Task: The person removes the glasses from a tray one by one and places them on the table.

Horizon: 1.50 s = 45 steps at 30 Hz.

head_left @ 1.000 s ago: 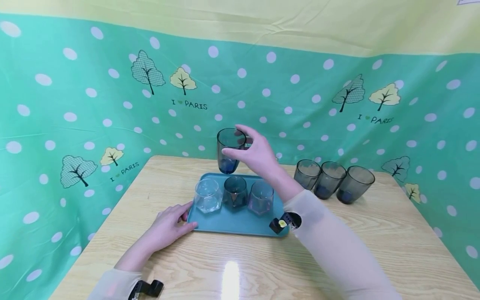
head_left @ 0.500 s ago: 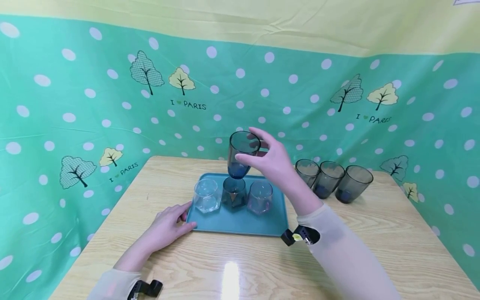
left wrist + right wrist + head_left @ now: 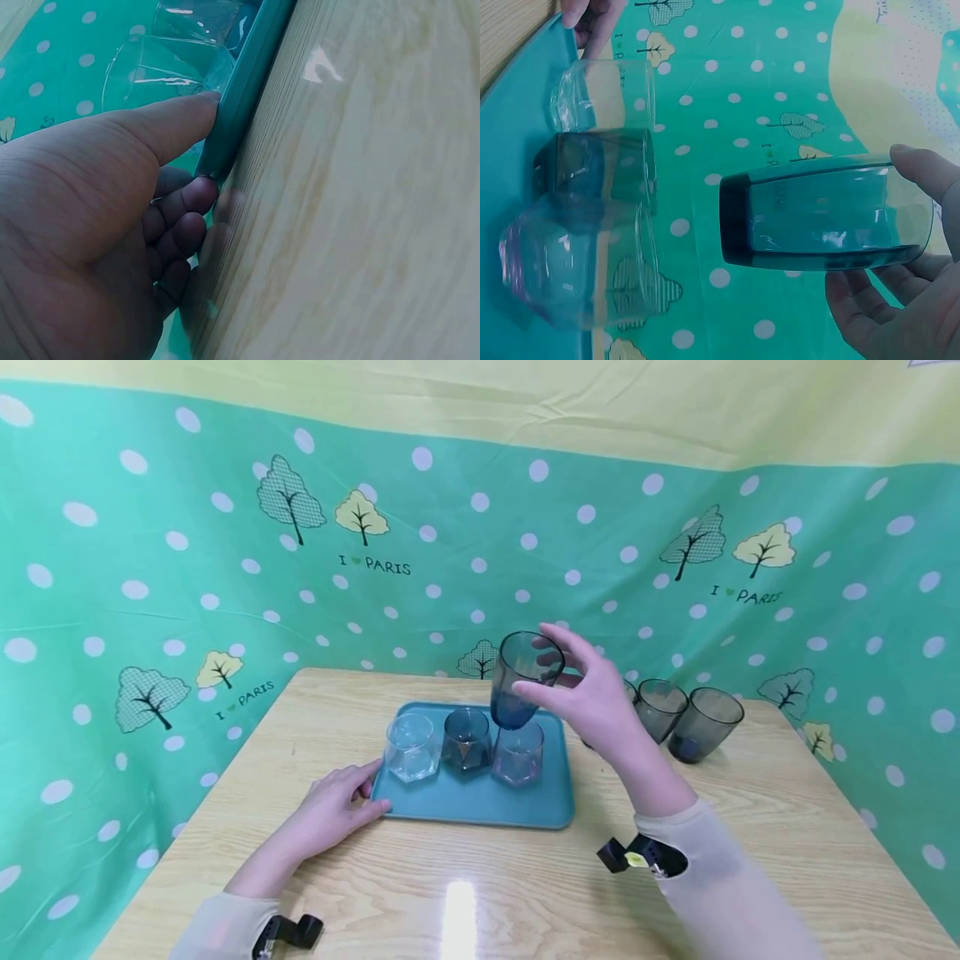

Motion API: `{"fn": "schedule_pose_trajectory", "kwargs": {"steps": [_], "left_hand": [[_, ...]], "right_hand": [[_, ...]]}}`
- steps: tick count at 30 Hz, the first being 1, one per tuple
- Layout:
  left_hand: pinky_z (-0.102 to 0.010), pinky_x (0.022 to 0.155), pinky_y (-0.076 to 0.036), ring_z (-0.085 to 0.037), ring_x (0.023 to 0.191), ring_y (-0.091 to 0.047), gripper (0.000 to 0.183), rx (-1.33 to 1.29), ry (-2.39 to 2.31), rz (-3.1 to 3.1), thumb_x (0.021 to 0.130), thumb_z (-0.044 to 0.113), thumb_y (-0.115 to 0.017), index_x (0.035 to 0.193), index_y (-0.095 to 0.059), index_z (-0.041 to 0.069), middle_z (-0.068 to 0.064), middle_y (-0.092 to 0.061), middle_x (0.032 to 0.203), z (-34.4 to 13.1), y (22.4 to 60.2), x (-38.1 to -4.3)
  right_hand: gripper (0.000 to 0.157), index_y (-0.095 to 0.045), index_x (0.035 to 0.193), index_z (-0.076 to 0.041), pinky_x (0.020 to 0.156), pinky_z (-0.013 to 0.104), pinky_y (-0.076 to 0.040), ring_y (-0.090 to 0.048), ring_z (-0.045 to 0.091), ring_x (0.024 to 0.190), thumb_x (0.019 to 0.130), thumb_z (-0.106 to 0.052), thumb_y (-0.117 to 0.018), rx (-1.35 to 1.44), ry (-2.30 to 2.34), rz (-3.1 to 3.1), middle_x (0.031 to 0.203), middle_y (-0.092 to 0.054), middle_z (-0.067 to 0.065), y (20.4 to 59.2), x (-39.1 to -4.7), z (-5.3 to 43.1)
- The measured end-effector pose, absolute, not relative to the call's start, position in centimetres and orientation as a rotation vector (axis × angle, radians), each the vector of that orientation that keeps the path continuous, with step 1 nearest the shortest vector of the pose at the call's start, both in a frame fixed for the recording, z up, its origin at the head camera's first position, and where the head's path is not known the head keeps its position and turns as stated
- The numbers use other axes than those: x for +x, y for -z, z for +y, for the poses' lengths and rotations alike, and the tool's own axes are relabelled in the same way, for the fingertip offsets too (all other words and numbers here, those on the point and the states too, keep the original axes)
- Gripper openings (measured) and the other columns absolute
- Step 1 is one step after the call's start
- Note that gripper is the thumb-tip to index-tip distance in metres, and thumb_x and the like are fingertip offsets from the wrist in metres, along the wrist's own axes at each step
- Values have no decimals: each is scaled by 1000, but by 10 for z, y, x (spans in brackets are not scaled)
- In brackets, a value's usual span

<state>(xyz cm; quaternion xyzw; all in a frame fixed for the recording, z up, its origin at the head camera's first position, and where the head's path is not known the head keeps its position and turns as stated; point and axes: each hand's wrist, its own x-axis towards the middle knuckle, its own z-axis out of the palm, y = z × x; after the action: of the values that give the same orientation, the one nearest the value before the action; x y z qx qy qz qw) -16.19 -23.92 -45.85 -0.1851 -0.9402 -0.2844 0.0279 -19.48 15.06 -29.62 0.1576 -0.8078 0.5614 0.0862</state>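
Your right hand (image 3: 596, 706) carries the tall dark glass (image 3: 510, 697) farther right than a second ago. Its fingers and thumb spread about as wide as the glass, gripping it near the rim, and the glass hangs in the air above the short cups (image 3: 467, 747) on the tray (image 3: 472, 808). Your left hand (image 3: 330, 814) pinches the tray's left edge. More tall glasses (image 3: 705, 727) stand to the right on the desk (image 3: 360, 893).

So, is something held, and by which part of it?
The right hand holds a tall dark glass near its rim; the left hand grips the tray by its near-left corner.
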Motion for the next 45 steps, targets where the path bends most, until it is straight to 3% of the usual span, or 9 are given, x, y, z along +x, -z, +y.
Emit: {"fn": "schedule_pose_trajectory", "kwargs": {"steps": [10, 20, 31, 37, 45], "left_hand": [[-42, 84, -37, -13, 85, -47, 76, -563, 875, -2912, 101, 41, -82, 156, -57, -5, 10, -57, 97, -240, 459, -163], [-42, 83, -37, -13, 85, -47, 76, -580, 879, -2906, 101, 40, -83, 156, -56, -6, 9, -57, 97, -240, 457, -165], [-42, 83, -37, -13, 86, -48, 75, -576, 874, -2893, 101, 38, -83, 155, -57, -6, 9, -57, 97, -242, 460, -164], [-42, 83, -35, -14, 87, -49, 73, -565, 873, -2890, 100, 36, -84, 155, -58, -6, 9, -57, 97, -241, 461, -164], [-42, 83, -36, -14, 87, -48, 74, -566, 871, -2896, 101, 37, -83, 155, -57, -6, 9, -56, 98, -242, 462, -164]], "right_hand": [[82, -53, 164, -37, 117, 46, -45, -60, 21, 133, 92, -44, -92, 395, -1601, -2476, 148, -61, -9, 290, -180, 181], [84, -49, 167, -33, 104, 22, -51, -65, 17, 127, 95, -44, -90, 313, -1544, -2544, 151, -62, -6, 286, -166, 213], [82, -46, 169, -36, 96, 18, -52, -66, 17, 124, 98, -40, -88, 213, -1494, -2558, 152, -62, -1, 286, -156, 244], [80, -47, 169, -29, 98, 15, -50, -65, 13, 123, 100, -32, -87, 201, -1491, -2532, 149, -63, 0, 290, -153, 260], [87, -40, 172, -36, 91, 15, -51, -62, 14, 126, 99, -44, -86, 60, -1418, -2654, 156, -57, -1, 296, -148, 286]]}}
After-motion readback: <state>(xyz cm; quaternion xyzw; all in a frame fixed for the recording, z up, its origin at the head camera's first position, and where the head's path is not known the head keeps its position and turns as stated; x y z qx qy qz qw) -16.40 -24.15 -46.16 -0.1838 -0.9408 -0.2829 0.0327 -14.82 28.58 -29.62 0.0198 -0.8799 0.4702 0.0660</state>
